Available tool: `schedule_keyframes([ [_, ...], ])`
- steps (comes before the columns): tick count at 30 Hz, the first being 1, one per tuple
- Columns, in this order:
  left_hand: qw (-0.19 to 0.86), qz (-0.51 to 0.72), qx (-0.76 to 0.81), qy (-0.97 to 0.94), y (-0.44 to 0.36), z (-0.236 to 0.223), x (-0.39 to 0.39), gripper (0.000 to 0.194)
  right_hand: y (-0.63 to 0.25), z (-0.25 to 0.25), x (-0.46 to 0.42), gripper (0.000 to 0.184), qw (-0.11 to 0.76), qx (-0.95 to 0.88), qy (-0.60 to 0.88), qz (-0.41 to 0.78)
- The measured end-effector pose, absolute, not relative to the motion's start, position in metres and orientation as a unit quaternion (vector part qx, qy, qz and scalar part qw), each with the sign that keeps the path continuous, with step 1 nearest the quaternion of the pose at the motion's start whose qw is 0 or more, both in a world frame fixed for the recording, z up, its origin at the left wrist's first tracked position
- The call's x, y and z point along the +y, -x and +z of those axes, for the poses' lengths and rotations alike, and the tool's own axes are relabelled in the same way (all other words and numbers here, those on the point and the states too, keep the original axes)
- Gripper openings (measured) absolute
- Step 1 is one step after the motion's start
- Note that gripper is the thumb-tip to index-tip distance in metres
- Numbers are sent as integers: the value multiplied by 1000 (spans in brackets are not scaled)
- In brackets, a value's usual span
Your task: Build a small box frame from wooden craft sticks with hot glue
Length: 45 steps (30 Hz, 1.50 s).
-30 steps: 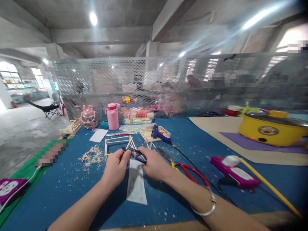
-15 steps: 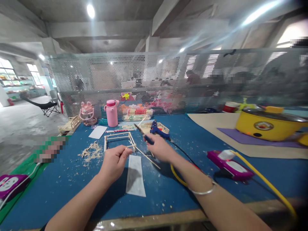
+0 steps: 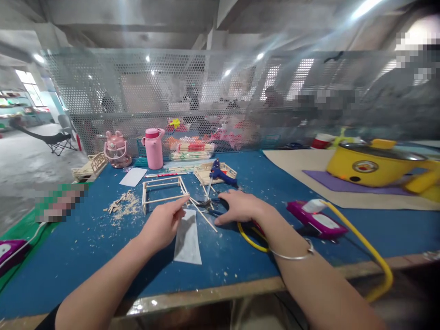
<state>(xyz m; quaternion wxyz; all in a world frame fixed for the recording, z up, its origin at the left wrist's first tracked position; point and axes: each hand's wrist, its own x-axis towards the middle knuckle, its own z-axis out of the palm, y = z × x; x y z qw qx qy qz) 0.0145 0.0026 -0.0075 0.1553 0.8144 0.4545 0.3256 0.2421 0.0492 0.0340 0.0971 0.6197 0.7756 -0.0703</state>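
Palm down, grip loose, the right hand (image 3: 237, 205) spreads thumb and fingers around blue-handled pliers (image 3: 206, 204), nose leftward, roughly parallel to the counter's (image 3: 247, 275) near edge; left hand (image 3: 165, 222) curled, contents unclear.

The blue-topped bench (image 3: 144, 270) carries a pale paper slip (image 3: 188, 243) on the near side of the left fingers (image 3: 179, 202) and a stick frame (image 3: 165, 200) just beyond them. Wood shavings (image 3: 123, 204) lie to their left, a pink flask (image 3: 154, 152) stands well beyond, and a purple power strip (image 3: 318, 221) lies right of the right fingers (image 3: 231, 199).
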Motion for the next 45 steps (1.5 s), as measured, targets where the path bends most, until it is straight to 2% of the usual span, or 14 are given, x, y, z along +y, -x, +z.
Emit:
schedule_keyframes([
  [1, 160, 308, 458, -818, -15, -9, 2, 47, -241, 34, 48, 92, 80, 784, -613, -58],
  [3, 153, 280, 470, -823, -15, -11, 1, 53, -236, 36, 44, 86, 20, 817, -575, -43],
  [6, 107, 260, 477, -832, -15, -10, 3, 60, -222, 39, 37, 53, -90, 885, -444, -108],
  [8, 62, 255, 466, -845, -11, -6, 7, 61, -209, 42, 34, 31, -115, 918, -345, -157],
  [13, -63, 253, 430, -864, 4, 10, 17, 57, -182, 58, 36, 16, -158, 934, -310, -78],
  [18, -81, 267, 442, -853, 10, 4, 18, 58, -169, 52, 45, 15, -145, 936, -321, -19],
  [21, -75, 276, 433, -855, 18, 1, 20, 44, -169, 31, 51, 17, -150, 937, -314, 17],
  [23, -65, 345, 454, -819, 33, 6, 23, 31, -172, 18, 56, 15, -163, 933, -319, 43],
  [26, -6, 437, 595, -674, 66, 16, 31, 33, -175, 4, 63, 16, -164, 925, -338, 64],
  [29, 79, 325, 683, -649, 96, 16, 36, 26, -175, -2, 66, 16, -154, 920, -355, 63],
  [33, 157, 192, 668, -702, 107, 4, 35, 15, -174, -4, 65, 16, -141, 911, -384, 52],
  [38, 172, 178, 620, -745, 93, -4, 33, 25, -176, -5, 65, 21, -136, 900, -412, 52],
  [45, 186, 208, 638, -718, 85, -10, 35, 20, -173, -7, 66, 21, -137, 885, -443, 50],
])
